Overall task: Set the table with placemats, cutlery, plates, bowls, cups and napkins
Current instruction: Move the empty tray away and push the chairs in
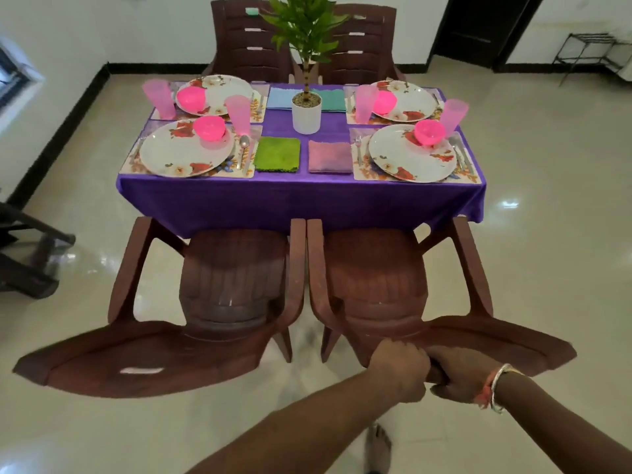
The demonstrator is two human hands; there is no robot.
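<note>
The setting looks all but finished. On the purple-clothed desk four floral placemats lie at the corners, among them the near-left placemat and the near-right placemat. Each carries a flowered plate, such as the near-left plate and the near-right plate.

A pink bowl stands on each plate: near-left bowl, near-right bowl, far-left bowl, far-right bowl. The bowls show nothing inside, and the four translucent pink cups, one being the near-left cup, seem empty too. The white pot in the middle holds gravel and a leafy plant.

Napkins lie down the centre: green napkin and mauve napkin near, blue napkin and teal napkin far. A spoon lies right of the near-left plate and a fork left of the near-right plate. The far cutlery is too blurred to count.

The left hand and right hand touch, fingers curled round the back rail of the near-right chair. Probably only the seating remains.
</note>
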